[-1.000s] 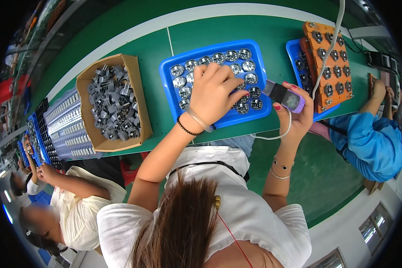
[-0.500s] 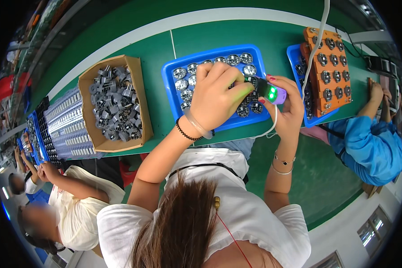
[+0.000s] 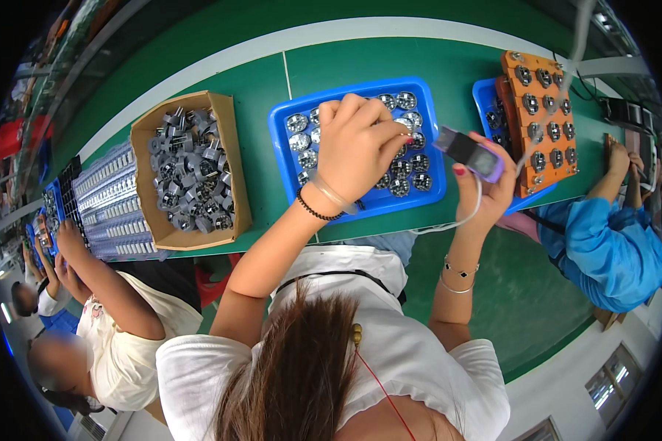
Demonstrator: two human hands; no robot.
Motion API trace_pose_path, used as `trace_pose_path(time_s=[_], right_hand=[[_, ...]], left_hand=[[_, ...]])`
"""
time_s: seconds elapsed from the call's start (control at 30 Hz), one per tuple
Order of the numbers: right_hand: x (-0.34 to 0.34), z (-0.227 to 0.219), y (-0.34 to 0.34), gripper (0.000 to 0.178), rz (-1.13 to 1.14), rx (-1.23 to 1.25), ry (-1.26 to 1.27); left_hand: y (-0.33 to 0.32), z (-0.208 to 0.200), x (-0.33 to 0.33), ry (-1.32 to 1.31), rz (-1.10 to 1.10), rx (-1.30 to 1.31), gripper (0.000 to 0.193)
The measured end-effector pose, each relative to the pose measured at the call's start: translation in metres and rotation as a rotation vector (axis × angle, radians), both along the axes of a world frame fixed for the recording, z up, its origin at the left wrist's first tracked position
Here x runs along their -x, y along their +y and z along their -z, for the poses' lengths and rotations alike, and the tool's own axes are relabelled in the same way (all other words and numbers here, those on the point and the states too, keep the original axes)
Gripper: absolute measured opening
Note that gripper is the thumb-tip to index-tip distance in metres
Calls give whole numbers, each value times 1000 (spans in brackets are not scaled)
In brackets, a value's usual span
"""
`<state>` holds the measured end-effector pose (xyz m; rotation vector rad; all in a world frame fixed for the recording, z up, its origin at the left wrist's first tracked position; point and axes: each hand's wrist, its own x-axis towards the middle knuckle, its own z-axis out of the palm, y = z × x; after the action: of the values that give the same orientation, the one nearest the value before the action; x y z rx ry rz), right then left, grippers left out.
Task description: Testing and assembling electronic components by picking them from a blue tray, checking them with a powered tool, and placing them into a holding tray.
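My left hand [image 3: 357, 151] is over the blue tray [image 3: 440, 173], its thumb and fingers pinched together. Whatever sits between the fingertips is too small and hidden to make out; a shiny round part [image 3: 403, 123] shows right beside them. Rows of round metallic parts [image 3: 399, 187] lie in the tray, some of them covered by my hand. To the right of the tray, my right hand [image 3: 493, 192] grips a small purple handheld device [image 3: 485, 160] with a black end tilted toward the tray. A white cable [image 3: 467, 213] runs from it.
Left of the tray stands a cardboard box [image 3: 239, 184] of loose grey parts, beside stacked clear plastic trays [image 3: 110, 198]. Rightward, an orange fixture [image 3: 522, 121] with round parts rests over another blue tray [image 3: 485, 92]. A hanging white cable [image 3: 577, 44] crosses there. Co-workers sit on both sides.
My right hand has drawn the device away to the right, off my left fingertips. Its green lights no longer show. My left hand has shifted slightly and stays pinched.
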<state>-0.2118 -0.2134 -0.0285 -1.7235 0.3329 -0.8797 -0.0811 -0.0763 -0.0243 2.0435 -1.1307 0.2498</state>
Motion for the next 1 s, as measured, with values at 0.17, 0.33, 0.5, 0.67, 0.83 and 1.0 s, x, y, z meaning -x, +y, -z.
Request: trace_pose_path(time_s=[0.17,0.33,0.5,0.67,0.83,1.0], right_hand=[[1,-5,-6,52,27,38,-17],[0,-6,-3,49,-111,44,12],[-10,-10,-2,47,-193,117,56],[-21,-13,2,46,-250,276,193],[-30,-21,15,41,-194,253,163],[-26,-18,9,46,-271,322,124]], left_hand=[[0,13,-6,-18,-43,-98,12],[8,-1,-7,75,-65,-138,18],[27,-3,-14,38,-92,-233,16],[28,-2,-15,-39,-54,-181,15],[29,-22,-6,-86,61,-31,15],[30,-26,-6,-33,45,4,16]])
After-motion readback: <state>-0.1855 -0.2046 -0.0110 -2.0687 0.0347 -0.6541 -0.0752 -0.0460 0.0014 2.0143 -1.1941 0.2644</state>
